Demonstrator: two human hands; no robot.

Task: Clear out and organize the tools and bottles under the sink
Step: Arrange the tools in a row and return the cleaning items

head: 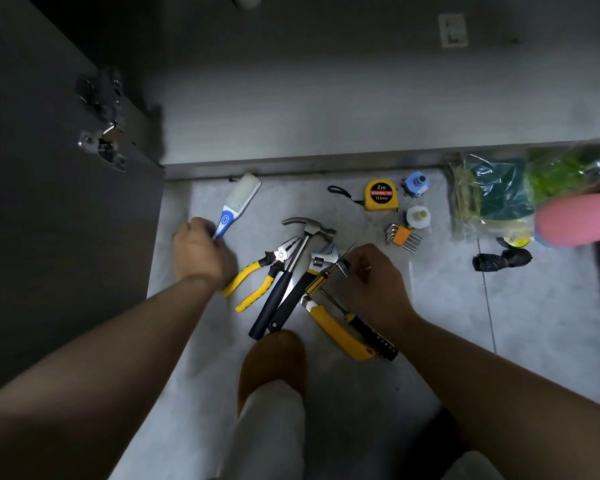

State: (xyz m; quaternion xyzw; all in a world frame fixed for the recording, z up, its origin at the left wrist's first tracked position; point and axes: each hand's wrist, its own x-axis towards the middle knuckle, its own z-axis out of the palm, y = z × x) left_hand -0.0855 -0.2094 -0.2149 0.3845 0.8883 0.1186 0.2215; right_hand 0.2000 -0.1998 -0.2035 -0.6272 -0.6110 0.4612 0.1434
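The left hand grips the brush left of the hammer. The right hand pinches thin metal rods right of it. It seems best to lay both down separately, not piled.

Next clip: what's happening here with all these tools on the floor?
A person is down by an open cabinet with tools spread on the tiled floor. The left hand grips the handle of a blue-and-white brush. The right hand pinches a thin metal piece, too small to identify, beside the adjustable wrench. A hammer, pliers and a utility knife lie bunched between the hands. A tape measure and hex keys sit apart to the right.
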